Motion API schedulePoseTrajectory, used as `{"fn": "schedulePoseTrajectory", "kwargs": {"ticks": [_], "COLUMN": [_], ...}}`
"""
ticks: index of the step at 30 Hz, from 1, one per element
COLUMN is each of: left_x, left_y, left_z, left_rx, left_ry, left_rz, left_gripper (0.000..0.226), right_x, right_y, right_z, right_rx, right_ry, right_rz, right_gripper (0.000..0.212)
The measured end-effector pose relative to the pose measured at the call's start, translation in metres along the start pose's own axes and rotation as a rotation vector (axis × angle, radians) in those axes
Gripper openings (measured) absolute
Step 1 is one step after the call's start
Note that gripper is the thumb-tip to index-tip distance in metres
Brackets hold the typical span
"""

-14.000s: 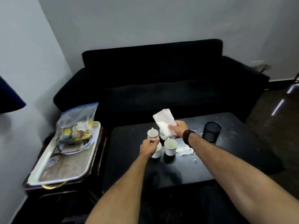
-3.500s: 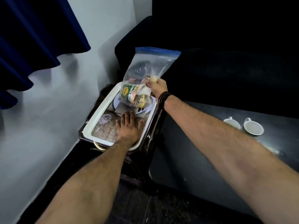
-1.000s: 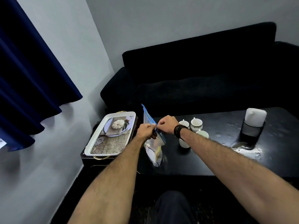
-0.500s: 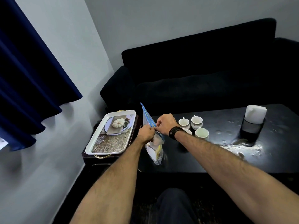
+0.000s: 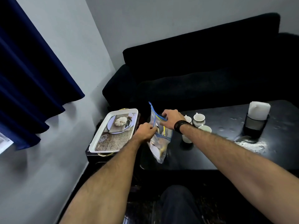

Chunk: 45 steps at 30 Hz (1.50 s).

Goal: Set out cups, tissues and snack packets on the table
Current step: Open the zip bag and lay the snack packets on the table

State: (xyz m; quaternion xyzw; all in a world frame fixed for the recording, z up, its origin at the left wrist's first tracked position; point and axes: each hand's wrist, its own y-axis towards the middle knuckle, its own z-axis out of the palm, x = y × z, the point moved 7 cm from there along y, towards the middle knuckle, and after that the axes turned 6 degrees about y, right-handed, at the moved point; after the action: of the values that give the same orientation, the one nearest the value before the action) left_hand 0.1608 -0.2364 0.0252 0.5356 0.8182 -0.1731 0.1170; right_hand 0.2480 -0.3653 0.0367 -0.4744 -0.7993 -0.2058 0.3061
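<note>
Both hands, left (image 5: 145, 130) and right (image 5: 170, 119), pinching the zip bag (image 5: 159, 143) of snack packets, tissues (image 5: 258, 110) in black holder (image 5: 254, 126)

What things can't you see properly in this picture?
All in the head view:
- The snack packets inside the zip bag: blurred behind crumpled plastic, so their number and labels can't be read.
- One cup: mostly hidden by the right hand and its wrist.
- The left hand: its fingertips are tucked behind the bag's edge.
- The dark holder under the tissues: too dim to show its make.
</note>
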Motion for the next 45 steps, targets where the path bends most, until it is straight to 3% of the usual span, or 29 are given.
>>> {"fn": "schedulePoseTrajectory", "kwargs": {"ticks": [3, 7, 10, 14, 16, 21, 26, 29, 31, 36, 39, 42, 45], "left_x": [-0.010, -0.004, -0.010, 0.006, 0.022, 0.028, 0.027, 0.019, 0.019, 0.035, 0.032, 0.031, 0.033], "left_y": [0.001, 0.006, 0.011, 0.005, 0.002, -0.003, 0.002, 0.003, -0.004, -0.006, -0.009, -0.008, -0.004], "left_z": [0.000, -0.023, -0.028, -0.043, -0.054, -0.066, -0.041, -0.023, -0.024, -0.033, -0.036, -0.028, -0.020], "left_rx": [0.031, -0.148, -0.193, -0.280, -0.318, -0.377, -0.224, -0.070, -0.065, -0.157, -0.179, -0.102, -0.027], "left_ry": [0.067, 0.287, 0.387, 0.414, 0.390, 0.296, 0.022, -0.149, -0.176, -0.162, -0.142, -0.290, -0.488], "left_rz": [-0.041, -0.115, -0.079, -0.208, -0.274, -0.288, -0.249, -0.195, -0.220, -0.257, -0.232, -0.178, -0.115], "left_gripper": [0.036, 0.049, 0.045, 0.031, 0.028, 0.030, 0.038, 0.022, 0.024, 0.060, 0.049, 0.031, 0.040], "right_x": [0.010, 0.018, 0.017, -0.022, -0.047, -0.042, -0.016, -0.002, 0.000, -0.020, -0.017, -0.006, 0.010], "right_y": [0.003, 0.003, 0.000, 0.005, 0.005, 0.006, 0.003, -0.002, -0.003, -0.007, -0.009, -0.009, -0.006], "right_z": [0.001, 0.006, 0.004, -0.027, -0.038, -0.030, -0.009, 0.002, 0.000, -0.015, -0.013, -0.017, -0.021], "right_rx": [-0.033, -0.006, -0.026, -0.226, -0.275, -0.194, 0.040, 0.153, 0.131, -0.028, -0.057, -0.132, -0.210], "right_ry": [-0.041, -0.046, -0.052, -0.018, 0.007, 0.006, 0.186, 0.248, 0.215, 0.121, 0.011, -0.176, -0.338], "right_rz": [-0.041, -0.121, -0.142, 0.107, 0.241, 0.250, 0.259, 0.260, 0.241, 0.274, 0.204, 0.029, -0.206], "right_gripper": [0.014, 0.018, 0.016, 0.019, 0.021, 0.024, 0.048, 0.054, 0.052, 0.044, 0.043, 0.053, 0.053]}}
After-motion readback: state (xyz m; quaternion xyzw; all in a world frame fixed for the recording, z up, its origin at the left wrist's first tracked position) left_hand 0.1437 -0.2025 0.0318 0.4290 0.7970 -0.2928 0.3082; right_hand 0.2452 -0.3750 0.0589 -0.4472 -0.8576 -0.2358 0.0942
